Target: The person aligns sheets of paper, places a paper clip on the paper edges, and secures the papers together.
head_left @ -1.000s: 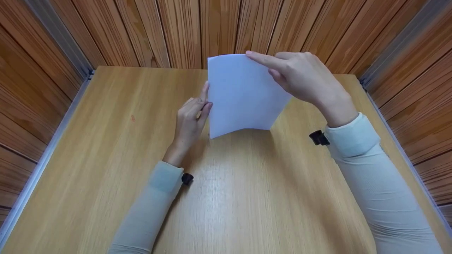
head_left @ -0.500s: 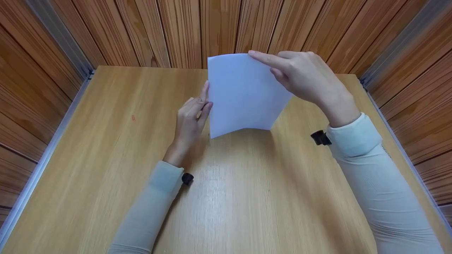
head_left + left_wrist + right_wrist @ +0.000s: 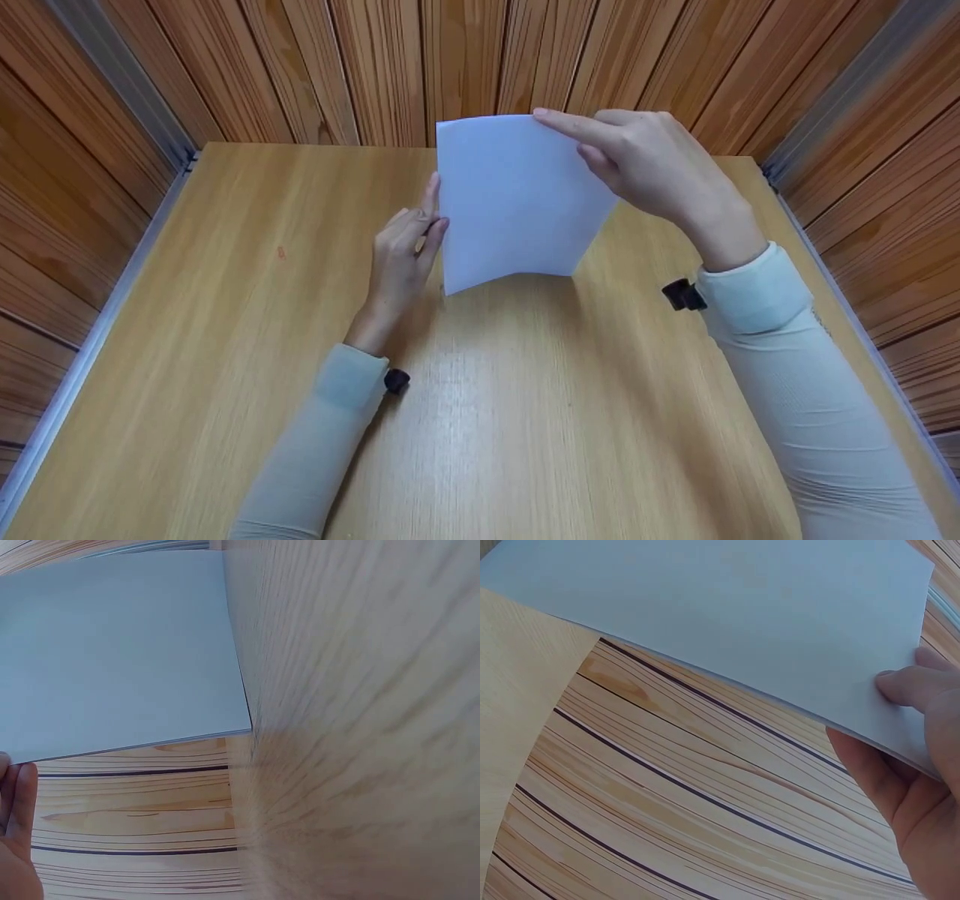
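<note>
White paper (image 3: 517, 199) stands upright, slightly bowed, near the back middle of the table in the head view. Its edge looks several layers thick in the left wrist view, where the lower corner meets the tabletop. My left hand (image 3: 401, 251) pinches the left edge, thumb in front. At the upper right corner my right hand (image 3: 652, 161) grips the paper, its index finger stretched along the top edge. The right wrist view shows the thumb (image 3: 907, 686) on the near face and other fingers behind. The paper's right edge is partly hidden by the right hand in the head view.
The wooden table (image 3: 225, 390) reaches back to a wood-plank wall (image 3: 390, 67). Plank walls with metal rails stand at both sides. A small reddish mark (image 3: 282, 253) shows on the tabletop at left. Dark camera mounts sit at both wrists.
My right hand has shifted slightly right along the paper's top edge. The left hand keeps its hold, and the paper stays upright in nearly the same place.
</note>
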Demonstrator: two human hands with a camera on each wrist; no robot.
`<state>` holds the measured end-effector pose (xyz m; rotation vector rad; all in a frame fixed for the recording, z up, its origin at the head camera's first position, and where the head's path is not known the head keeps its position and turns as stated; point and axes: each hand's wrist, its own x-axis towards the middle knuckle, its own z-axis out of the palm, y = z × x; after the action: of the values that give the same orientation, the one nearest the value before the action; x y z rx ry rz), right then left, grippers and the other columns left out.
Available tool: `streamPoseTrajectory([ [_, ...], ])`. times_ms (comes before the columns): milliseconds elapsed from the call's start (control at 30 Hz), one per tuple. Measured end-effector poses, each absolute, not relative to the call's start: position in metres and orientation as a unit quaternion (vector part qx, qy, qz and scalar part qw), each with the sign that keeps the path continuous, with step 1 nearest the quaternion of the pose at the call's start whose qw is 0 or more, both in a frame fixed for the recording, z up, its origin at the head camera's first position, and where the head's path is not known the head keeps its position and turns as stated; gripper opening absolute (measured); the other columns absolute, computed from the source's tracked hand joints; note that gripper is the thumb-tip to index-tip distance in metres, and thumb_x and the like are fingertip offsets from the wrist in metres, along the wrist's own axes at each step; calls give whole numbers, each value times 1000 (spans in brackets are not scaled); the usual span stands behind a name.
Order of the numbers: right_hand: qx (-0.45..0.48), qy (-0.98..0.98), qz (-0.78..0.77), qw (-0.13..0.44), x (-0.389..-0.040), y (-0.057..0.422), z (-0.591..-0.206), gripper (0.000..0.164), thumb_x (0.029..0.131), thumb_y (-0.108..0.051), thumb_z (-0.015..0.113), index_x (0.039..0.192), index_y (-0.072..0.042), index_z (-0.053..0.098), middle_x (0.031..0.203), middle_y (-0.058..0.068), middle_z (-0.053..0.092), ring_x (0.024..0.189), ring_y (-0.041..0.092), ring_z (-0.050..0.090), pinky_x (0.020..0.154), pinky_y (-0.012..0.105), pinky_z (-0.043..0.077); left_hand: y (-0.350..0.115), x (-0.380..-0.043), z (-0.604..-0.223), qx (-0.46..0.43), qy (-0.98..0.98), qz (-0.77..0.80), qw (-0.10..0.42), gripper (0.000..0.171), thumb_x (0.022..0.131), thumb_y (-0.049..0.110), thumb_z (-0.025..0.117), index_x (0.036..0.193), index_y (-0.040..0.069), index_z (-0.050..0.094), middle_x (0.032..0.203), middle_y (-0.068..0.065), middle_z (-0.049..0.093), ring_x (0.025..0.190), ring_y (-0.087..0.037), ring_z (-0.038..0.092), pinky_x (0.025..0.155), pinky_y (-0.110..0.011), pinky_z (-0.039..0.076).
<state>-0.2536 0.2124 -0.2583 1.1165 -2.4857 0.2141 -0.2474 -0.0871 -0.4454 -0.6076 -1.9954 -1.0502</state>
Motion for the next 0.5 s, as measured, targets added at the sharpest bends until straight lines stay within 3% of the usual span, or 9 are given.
streamPoseTrajectory([
  [267, 401, -886, 105, 206, -254, 216, -263, 57, 106, -3, 62, 158, -25, 54, 98, 20, 73, 68, 29, 59, 68, 43, 58, -87, -247, -445, -236, -786, -420, 388, 18, 101, 10, 73, 114, -2, 79, 87, -12, 76, 73, -26, 62, 66, -31, 54],
  [500, 402, -883, 120, 209, -254, 217, -266, 58, 104, 1, 63, 156, -24, 56, 98, 19, 73, 69, 28, 58, 65, 41, 55, -86, -248, -445, -247, -791, -404, 387, 50, 105, 12, 68, 150, -4, 54, 76, -7, 67, 67, -22, 50, 62, -28, 42],
])
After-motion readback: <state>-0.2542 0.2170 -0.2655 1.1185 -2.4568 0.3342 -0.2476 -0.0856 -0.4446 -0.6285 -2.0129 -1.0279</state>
